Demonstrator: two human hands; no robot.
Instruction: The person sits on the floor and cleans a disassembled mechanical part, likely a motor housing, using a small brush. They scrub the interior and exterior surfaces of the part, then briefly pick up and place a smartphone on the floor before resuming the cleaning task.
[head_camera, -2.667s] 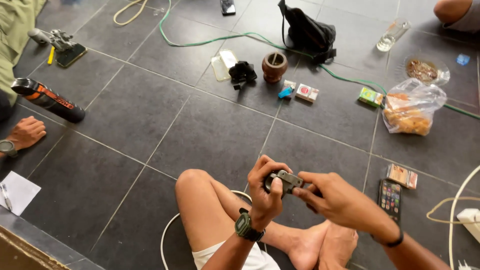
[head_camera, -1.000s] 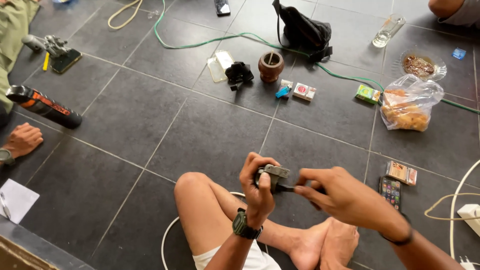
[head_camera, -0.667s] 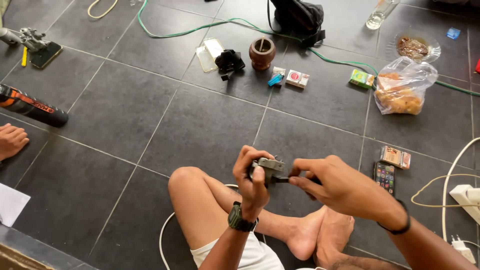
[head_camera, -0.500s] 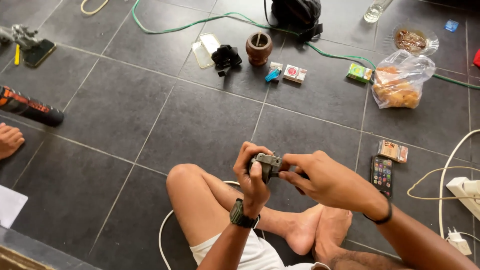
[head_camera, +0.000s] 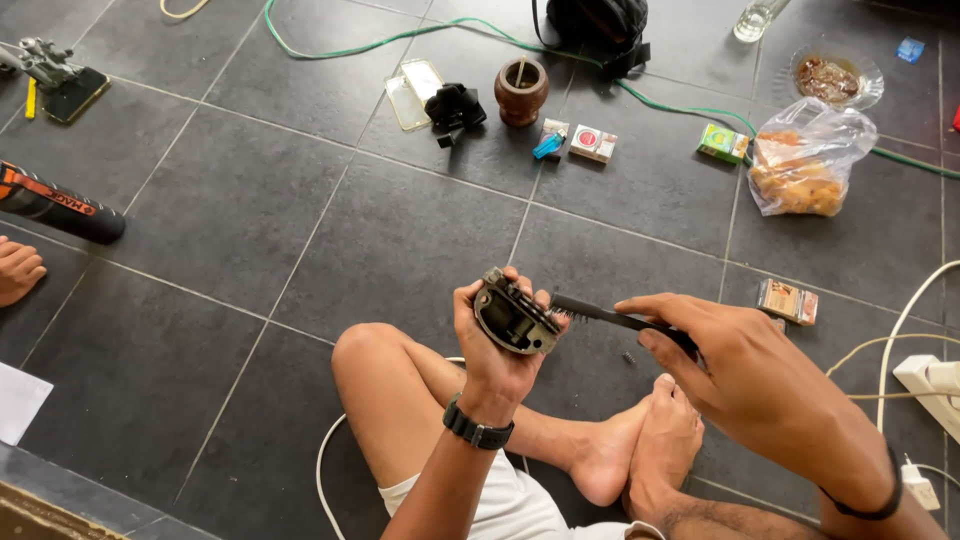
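My left hand (head_camera: 490, 355) grips a small dark oval machine part (head_camera: 512, 317), held upright over my crossed legs, a dark watch on that wrist. My right hand (head_camera: 735, 365) holds a thin black brush (head_camera: 600, 314) by its handle. The brush's bristled tip touches the right edge of the part. I sit on a dark tiled floor (head_camera: 300, 230).
On the floor ahead lie a wooden cup (head_camera: 521, 91), a black gadget (head_camera: 455, 106), a clear phone case (head_camera: 414, 80), a blue lighter (head_camera: 547, 145), small boxes (head_camera: 593, 143), a snack bag (head_camera: 805, 160) and a green cable (head_camera: 400, 40). Another person's hand (head_camera: 18, 270) rests left, by a black-and-orange tool (head_camera: 55, 203). White power strip (head_camera: 930, 380) right.
The view has drawn closer. My left hand has turned the part so its open side faces up, and the brush tip has come against its edge.
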